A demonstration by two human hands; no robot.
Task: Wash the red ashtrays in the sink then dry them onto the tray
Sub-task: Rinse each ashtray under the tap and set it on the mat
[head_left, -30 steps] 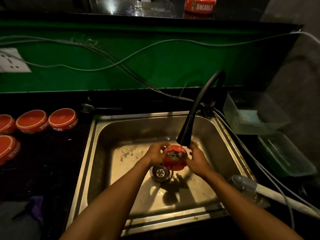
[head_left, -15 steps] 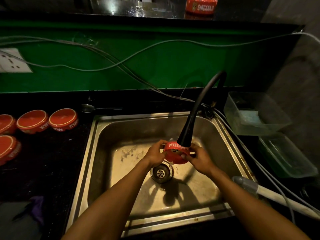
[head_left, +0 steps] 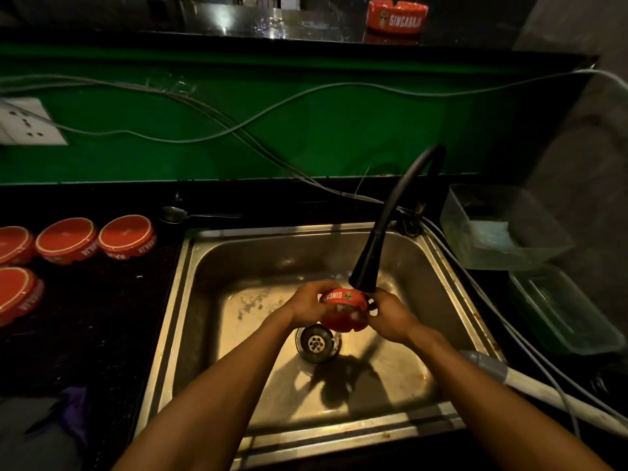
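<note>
Red ashtray (head_left: 343,309) — held above the steel sink (head_left: 258,266), just under the black faucet nozzle (head_left: 365,273), over the drain (head_left: 317,342). Left hand (head_left: 306,305) grips its left side, fingers curled on the rim; right hand (head_left: 390,316) grips the right side. Four upturned red ashtrays (head_left: 127,236) on the dark counter (head_left: 85,334), left of the sink. One more ashtray (head_left: 397,18) — upper shelf. Clear tubs (head_left: 496,226) at right.
</note>
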